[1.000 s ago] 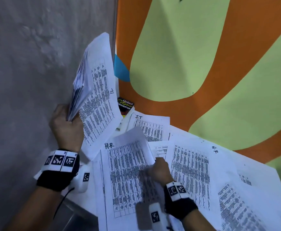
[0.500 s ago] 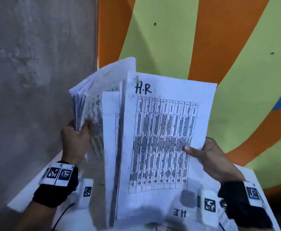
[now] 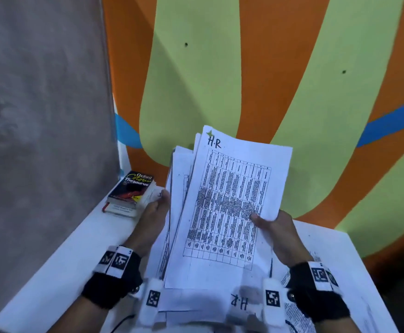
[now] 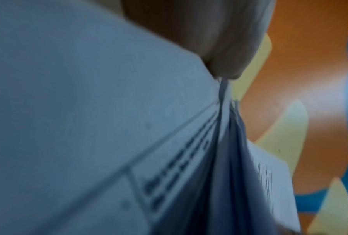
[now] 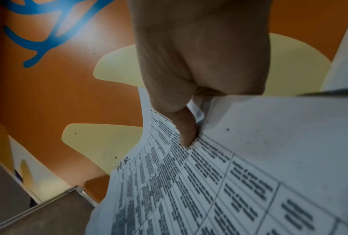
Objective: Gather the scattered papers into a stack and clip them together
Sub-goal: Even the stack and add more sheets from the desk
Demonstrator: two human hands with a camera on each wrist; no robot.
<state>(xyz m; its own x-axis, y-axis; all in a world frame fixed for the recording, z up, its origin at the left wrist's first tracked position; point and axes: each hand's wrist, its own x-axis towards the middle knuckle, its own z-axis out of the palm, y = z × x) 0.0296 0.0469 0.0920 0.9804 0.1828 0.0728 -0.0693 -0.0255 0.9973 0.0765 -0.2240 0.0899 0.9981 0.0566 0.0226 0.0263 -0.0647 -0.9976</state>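
Observation:
I hold a loose stack of printed papers (image 3: 222, 212) upright above the white table (image 3: 81, 239); its front sheet carries a table and the handwritten letters "H.R". My left hand (image 3: 151, 219) grips the stack's left edge, the sheets fanned unevenly there (image 4: 225, 143). My right hand (image 3: 275, 227) pinches the right edge, thumb on the printed face (image 5: 186, 132). More printed sheets (image 3: 299, 299) lie flat on the table under and right of the stack, one marked "H.R" upside down (image 3: 240, 304). No clip is in view.
A black Oxford Colour Thesaurus (image 3: 132, 188) lies on another book at the table's back left corner, close to my left hand. A grey wall (image 3: 40, 140) stands left, an orange, green and blue painted wall (image 3: 244, 80) behind.
My right hand lifted an "H.R" sheet off the table and brought it against the bundle in my left hand. The two hands have since closed the sheets together and lowered them.

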